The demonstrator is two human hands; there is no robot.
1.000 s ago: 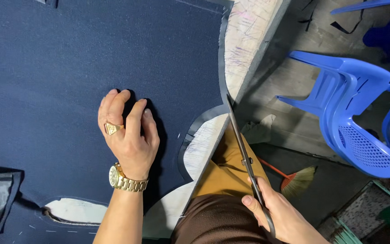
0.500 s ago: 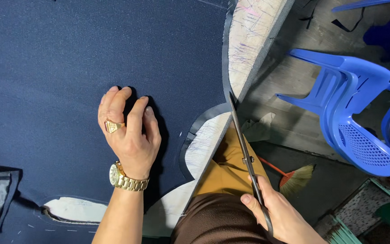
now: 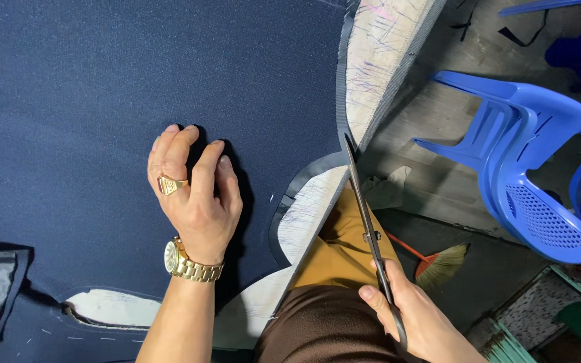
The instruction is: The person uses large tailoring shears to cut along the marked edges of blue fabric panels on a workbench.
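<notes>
Navy fabric under left hand; right hand holds scissors.

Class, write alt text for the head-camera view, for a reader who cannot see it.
A person's left hand, wearing a gold ring and watch, presses flat on dark navy fabric spread over a table, while the right hand holds long black scissors at the fabric's edge. A blue plastic chair and a small broom sit beyond on the floor.

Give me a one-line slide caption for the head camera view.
Left hand pressing navy fabric flat on a cutting table while the right hand works long scissors along its edge.
</notes>
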